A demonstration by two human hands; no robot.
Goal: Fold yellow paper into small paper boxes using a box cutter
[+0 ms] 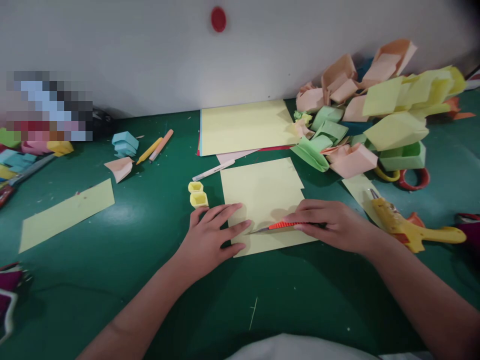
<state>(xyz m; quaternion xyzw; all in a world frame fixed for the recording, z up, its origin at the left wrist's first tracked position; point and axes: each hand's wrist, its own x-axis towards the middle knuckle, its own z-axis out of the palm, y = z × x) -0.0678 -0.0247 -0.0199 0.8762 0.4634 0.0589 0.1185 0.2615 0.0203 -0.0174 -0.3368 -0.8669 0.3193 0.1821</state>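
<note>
A pale yellow sheet of paper [262, 190] lies on the green table in front of me, with a notch in its right edge. My left hand [212, 235] rests on the sheet's left side, fingers spread and holding nothing. In my right hand [332, 222] is a craft knife [279, 225] with a ribbed red-orange handle. Its thin tip points left and touches the paper near a faint line, close to my left fingertips. Beside my left hand stand two small joined yellow paper cups [198, 199]. A white pen [213, 170] lies just beyond the sheet.
Stacked coloured paper [243, 127] lies at the back. Folded paper pieces [350, 125] are heaped at the right, near red-handled scissors [413, 179] and a yellow glue gun [408, 225]. To the left are a paper strip [67, 215], two coloured pencils [150, 150] and a blue paper piece [125, 144].
</note>
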